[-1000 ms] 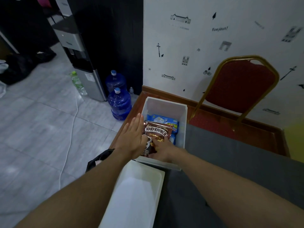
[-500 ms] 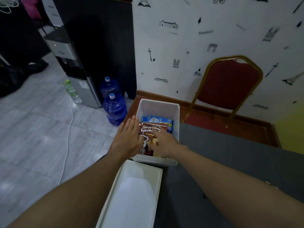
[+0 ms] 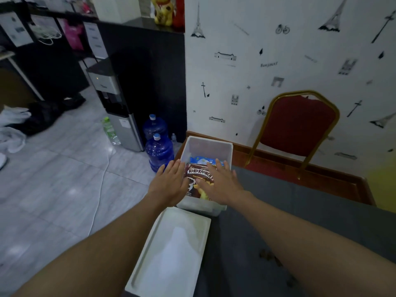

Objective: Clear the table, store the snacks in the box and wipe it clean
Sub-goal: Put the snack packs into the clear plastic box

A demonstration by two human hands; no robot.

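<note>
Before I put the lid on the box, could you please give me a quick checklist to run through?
1. Brown Koko Krunch cereal packet and blue snack packet inside the white plastic box: ok.
2. Left hand and right hand free, fingers straight: ok.
3. White rectangular lid lying flat near the box: ok.
4. Packets low enough for the lid to seat: cannot tell.
5. Grey table wiped: not ok, crumbs lie on it.

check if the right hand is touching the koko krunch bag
Cannot tell. The head view shows the right hand spread flat over the Koko Krunch bag in the white box, overlapping it, but hides any contact or gap beneath.
</note>
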